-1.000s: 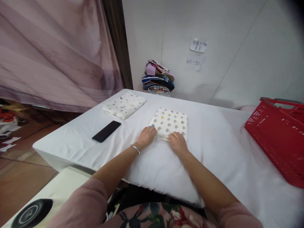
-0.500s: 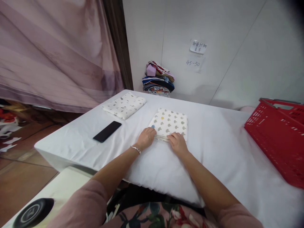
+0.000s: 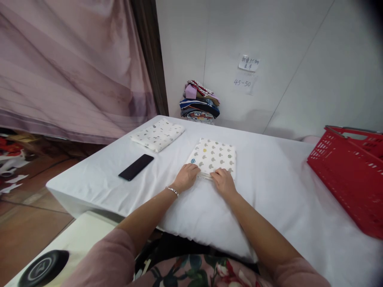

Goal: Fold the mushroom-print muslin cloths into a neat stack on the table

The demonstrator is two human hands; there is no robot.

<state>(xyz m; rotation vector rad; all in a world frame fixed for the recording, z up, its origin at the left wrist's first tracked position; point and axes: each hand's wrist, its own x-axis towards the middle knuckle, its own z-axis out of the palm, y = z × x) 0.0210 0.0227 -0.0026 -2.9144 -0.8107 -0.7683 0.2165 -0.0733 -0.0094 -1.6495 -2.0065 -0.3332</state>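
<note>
In the head view a folded white cloth (image 3: 214,155) with grey mushroom-like prints lies on the white-covered table (image 3: 275,179). My left hand (image 3: 188,175) grips its near edge at the left corner, fingers curled over the layers. A little to the right, my right hand (image 3: 223,180) pinches the same near edge, thumb and fingers closed on it. The layers' edges show between the two hands. Farther back on the left rests another folded white cloth (image 3: 158,134) with small dark prints, touched by neither hand.
A black phone (image 3: 136,167) lies left of my hands. At the right stands a red plastic basket (image 3: 350,175). Beyond the table's far edge is a stack of folded fabrics (image 3: 200,101) against the wall. A round black object (image 3: 44,269) sits on a pale surface at lower left.
My left hand has shifted slightly right along the cloth's near edge, closer to my right hand. The right hand stays almost in place. The whole view has moved slightly.
</note>
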